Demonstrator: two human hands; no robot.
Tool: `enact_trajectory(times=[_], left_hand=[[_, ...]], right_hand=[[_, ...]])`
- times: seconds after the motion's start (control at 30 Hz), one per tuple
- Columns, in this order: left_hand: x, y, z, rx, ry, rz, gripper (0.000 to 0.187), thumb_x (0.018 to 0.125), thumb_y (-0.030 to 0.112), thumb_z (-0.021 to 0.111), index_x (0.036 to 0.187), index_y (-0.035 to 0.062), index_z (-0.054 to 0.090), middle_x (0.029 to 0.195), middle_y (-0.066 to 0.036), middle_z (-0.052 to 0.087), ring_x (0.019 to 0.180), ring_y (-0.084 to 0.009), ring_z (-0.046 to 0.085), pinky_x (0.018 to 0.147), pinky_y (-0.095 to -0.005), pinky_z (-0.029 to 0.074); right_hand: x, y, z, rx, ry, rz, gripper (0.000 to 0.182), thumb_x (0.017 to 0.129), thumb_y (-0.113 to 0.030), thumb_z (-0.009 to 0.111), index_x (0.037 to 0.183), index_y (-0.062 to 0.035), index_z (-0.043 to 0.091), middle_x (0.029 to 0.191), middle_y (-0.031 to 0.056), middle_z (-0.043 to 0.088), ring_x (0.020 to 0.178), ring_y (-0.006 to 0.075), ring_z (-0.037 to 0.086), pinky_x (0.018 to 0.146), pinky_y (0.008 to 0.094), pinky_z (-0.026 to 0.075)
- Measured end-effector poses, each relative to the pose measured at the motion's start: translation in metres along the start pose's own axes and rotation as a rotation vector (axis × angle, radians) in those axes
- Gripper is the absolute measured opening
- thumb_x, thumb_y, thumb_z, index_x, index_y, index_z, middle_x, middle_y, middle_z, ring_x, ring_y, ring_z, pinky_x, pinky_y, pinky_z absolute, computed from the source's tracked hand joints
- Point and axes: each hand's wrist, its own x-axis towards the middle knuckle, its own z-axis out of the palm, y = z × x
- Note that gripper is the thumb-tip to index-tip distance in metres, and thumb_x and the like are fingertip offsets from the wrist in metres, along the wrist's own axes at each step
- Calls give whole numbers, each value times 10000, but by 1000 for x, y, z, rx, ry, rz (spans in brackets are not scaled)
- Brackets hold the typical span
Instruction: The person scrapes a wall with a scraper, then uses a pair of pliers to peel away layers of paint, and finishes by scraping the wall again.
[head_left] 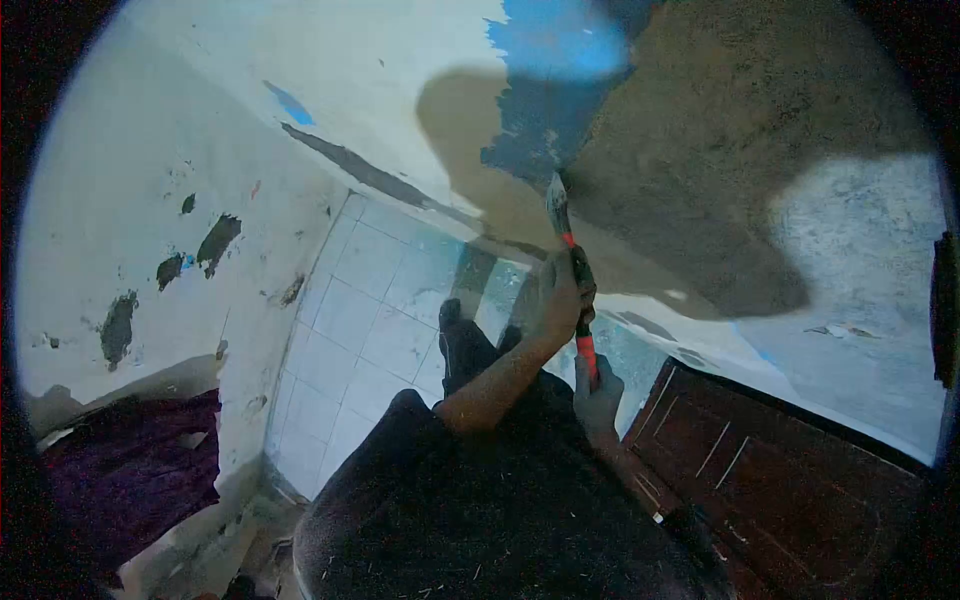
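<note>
Scraper held in both hands at a marked wall

Clock directions are taken from the hands. The left hand is closed around the middle of the handle; the right hand, at its 5 o'clock, grips the lower end. The scraper's long axis slants slightly: the blade points just short of 12 o'clock, the butt just short of 6. Its tip lies at the lower edge of a blue patch; from where I stand, contact cannot be told. A shadow falls across the wall there, and the left hand hides part of the handle. Pale floor tiles lie toward 9 o'clock, a dark panelled door at 4, a purple cloth between 8 and 9. The blade is greyish, the handle black and red.
</note>
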Motion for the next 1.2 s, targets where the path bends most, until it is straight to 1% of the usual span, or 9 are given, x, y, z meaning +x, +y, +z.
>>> enact_trajectory(times=[0.1, 0.33, 0.37, 0.47, 0.63, 0.73, 0.83, 1.03, 1.2], left_hand=[[6, 6, -8, 11, -13, -14, 452, 963, 528, 308, 763, 130, 390, 531, 15, 356, 399, -97, 348, 356, -259, 287], [5, 2, -7, 34, 2, -3, 406, 958, 537, 314, 801, 181, 430, 566, 55, 359, 427, -85, 325, 368, -259, 277], [13, 7, -15, -67, -72, -19, 397, 961, 527, 302, 793, 188, 423, 549, 56, 340, 415, -84, 317, 363, -257, 269], [7, 16, -4, -135, -37, -7, 390, 957, 521, 316, 775, 189, 408, 554, 64, 338, 393, -82, 294, 334, -260, 239], [11, 10, -7, -84, -9, 18, 368, 959, 505, 329, 769, 198, 402, 553, 60, 339, 386, -86, 299, 328, -262, 239], [22, 25, -18, -195, 15, 17, 351, 956, 505, 350, 774, 208, 395, 542, 60, 319, 389, -84, 303, 334, -262, 245], [2, 14, -6, -88, -15, -62, 355, 977, 447, 312, 803, 150, 402, 600, 6, 367, 422, -106, 343, 387, -256, 285], [28, 27, -15, -253, 22, -17, 388, 969, 466, 298, 752, 160, 398, 538, 33, 331, 408, -94, 311, 367, -260, 265], [10, 9, -5, -178, -63, -57, 370, 957, 509, 335, 803, 181, 405, 561, 64, 353, 428, -86, 334, 358, -257, 261]], right_hand=[[7, 3, 10, -54, -31, -39, 228, 895, -248, 597, 887, -21, 591, 566, 123, 531, 474, 206, 510, 477, 333, 389], [7, -4, 6, 38, 4, -78, 241, 894, -247, 595, 876, -7, 598, 564, 130, 527, 476, 178, 489, 482, 330, 388], [11, -11, 8, 22, -14, -26, 231, 904, -209, 580, 849, 15, 599, 518, 58, 417, 490, 96, 387, 456, 303, 317], [9, -13, -1, -65, -40, 36, 225, 889, -235, 603, 884, -11, 611, 571, 134, 530, 487, 159, 499, 483, 326, 388], [11, -7, 3, -10, -12, -37, 233, 881, -229, 614, 901, 3, 618, 601, 165, 551, 507, 202, 537, 504, 339, 407], [22, -29, 2, -75, -79, -47, 252, 875, -245, 626, 909, 4, 622, 608, 155, 570, 528, 193, 555, 533, 345, 433], [4, 2, 1, -36, -4, -1, 261, 875, -255, 625, 914, 3, 625, 604, 150, 573, 531, 187, 562, 532, 350, 439], [31, -30, 1, -95, -63, -53, 232, 882, -251, 616, 879, -19, 630, 597, 134, 568, 520, 176, 561, 519, 341, 437], [12, 3, -4, -16, -5, -39, 222, 871, -238, 632, 919, -22, 639, 593, 126, 561, 516, 183, 560, 514, 335, 427]])
